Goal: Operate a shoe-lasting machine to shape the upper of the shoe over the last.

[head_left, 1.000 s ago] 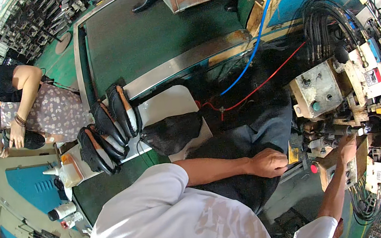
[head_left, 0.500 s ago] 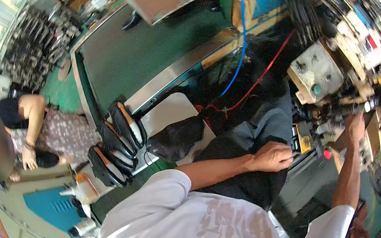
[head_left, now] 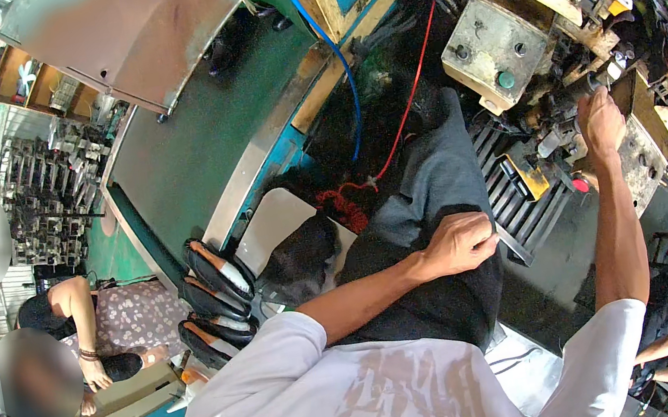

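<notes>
My left hand [head_left: 457, 243] is closed, knuckles up, over my dark trousers [head_left: 432, 167] beside a black slatted rack [head_left: 505, 232]. Whatever its curled fingers may hold is hidden. Reaching out to the right, my right hand [head_left: 602, 124] is closed at the machine, next to a dark cylindrical part [head_left: 566, 102]. I cannot make out what lies inside that grip. A yellow and black piece [head_left: 532, 177] sits on the rack between my hands. Below my right hand is a red round knob [head_left: 581, 185] on the machine.
A worn metal control box [head_left: 491, 44] with a green button stands ahead right. Several black shoes [head_left: 218, 275] lie left of a white surface [head_left: 271, 223] bearing a dark cloth-like piece [head_left: 302, 257]. Blue [head_left: 352, 92] and red hoses [head_left: 422, 76] hang ahead. People sit left and lower right.
My view has turned, so the machine sits further left and higher. A person at the lower right shows more fully. Both hands stay closed, the right one still at the machine.
</notes>
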Demonstrator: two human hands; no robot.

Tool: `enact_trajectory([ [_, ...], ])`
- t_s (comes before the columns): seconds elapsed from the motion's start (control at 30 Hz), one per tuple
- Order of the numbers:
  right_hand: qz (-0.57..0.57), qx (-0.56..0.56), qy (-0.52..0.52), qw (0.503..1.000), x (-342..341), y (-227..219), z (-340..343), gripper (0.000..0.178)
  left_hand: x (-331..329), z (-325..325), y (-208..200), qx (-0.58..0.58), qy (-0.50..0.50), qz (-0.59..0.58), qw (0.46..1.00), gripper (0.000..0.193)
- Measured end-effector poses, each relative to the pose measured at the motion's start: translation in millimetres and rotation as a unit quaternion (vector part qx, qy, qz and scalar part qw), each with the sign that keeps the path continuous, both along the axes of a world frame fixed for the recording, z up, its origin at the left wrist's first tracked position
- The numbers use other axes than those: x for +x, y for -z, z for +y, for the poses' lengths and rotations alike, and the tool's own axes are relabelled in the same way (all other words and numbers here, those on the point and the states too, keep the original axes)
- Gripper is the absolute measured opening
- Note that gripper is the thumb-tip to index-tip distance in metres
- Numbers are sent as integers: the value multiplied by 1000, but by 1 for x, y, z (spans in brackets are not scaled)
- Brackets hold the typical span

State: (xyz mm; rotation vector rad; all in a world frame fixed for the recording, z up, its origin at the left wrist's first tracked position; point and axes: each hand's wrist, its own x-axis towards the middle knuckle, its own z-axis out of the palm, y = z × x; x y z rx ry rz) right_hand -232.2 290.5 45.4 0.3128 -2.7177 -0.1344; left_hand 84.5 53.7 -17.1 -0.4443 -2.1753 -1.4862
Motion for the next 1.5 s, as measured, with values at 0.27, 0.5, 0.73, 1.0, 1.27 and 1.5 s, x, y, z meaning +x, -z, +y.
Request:
enact_trajectory([
  [0.27,-69,-32,24,997,-17,1,21,45,0,3,10,-30,-9,27,999,35],
  [0.5,-85,4,-19,996,-36,2,33,58,1,-2,16,-20,-36,53,998,33],
  [0.73,-105,-33,-44,993,-60,21,47,57,13,-2,23,18,-26,28,999,13],
  [1.0,-99,44,-62,992,-103,21,106,63,-4,10,27,17,-37,122,992,22],
  [1.27,-32,74,-4,997,-128,63,99,64,-1,6,29,8,-48,89,995,28],
  [1.5,-42,61,-55,996,-132,81,112,62,-5,7,44,-12,-16,48,999,28],
])
